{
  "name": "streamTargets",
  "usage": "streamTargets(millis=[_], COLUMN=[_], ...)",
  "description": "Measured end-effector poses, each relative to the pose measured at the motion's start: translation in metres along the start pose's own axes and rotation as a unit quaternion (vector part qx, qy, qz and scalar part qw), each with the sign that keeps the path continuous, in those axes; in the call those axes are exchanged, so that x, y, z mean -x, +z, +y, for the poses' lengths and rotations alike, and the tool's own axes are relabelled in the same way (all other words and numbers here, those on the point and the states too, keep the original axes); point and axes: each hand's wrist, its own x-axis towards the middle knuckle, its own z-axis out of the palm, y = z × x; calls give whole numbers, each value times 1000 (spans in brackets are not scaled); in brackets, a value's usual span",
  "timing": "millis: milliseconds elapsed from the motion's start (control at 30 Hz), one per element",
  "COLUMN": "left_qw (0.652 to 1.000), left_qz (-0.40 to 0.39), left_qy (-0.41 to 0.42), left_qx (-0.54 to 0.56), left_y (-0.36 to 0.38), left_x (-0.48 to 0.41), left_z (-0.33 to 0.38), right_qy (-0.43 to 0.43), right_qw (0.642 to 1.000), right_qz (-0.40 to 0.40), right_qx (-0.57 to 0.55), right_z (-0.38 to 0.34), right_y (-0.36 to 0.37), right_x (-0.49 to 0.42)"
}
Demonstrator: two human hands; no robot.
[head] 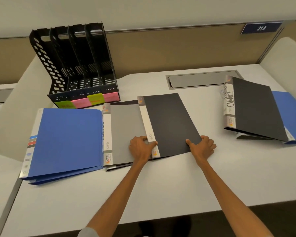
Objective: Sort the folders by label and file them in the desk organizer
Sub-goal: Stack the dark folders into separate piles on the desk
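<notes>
White desk (161,185) w/ grey cable hatch (202,80); blue plate "214" (261,28) on tan partition (161,48).

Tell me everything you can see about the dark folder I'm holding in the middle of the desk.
The dark grey folder is closed, matte, plastic-looking, with a white spine strip along its left edge bearing small print and an orange logo at each end. It sits angled, far end leaning left, its left part overlapping a lighter grey folder on the white desk. The left hand pinches the near end of the spine; the right hand pinches the near right corner, thumb on top.
</notes>
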Motion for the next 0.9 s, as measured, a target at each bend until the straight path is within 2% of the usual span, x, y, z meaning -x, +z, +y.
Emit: streamTargets(millis=[300, 500, 900], left_qw=[999, 996, 982], left_qz=[17, 31, -13], left_qy=[38, 87, 161], left_qx=[4, 11, 93], left_y=[-5, -10, 43], left_x=[0, -3, 29], left_z=[2, 14, 96], right_qy=[-27, -31, -40], right_qw=[999, 999, 985], right_qz=[1, 7, 124], right_qx=[32, -19, -113], right_z=[-7, -10, 14], right_y=[0, -7, -68], right_x=[13, 21, -28])
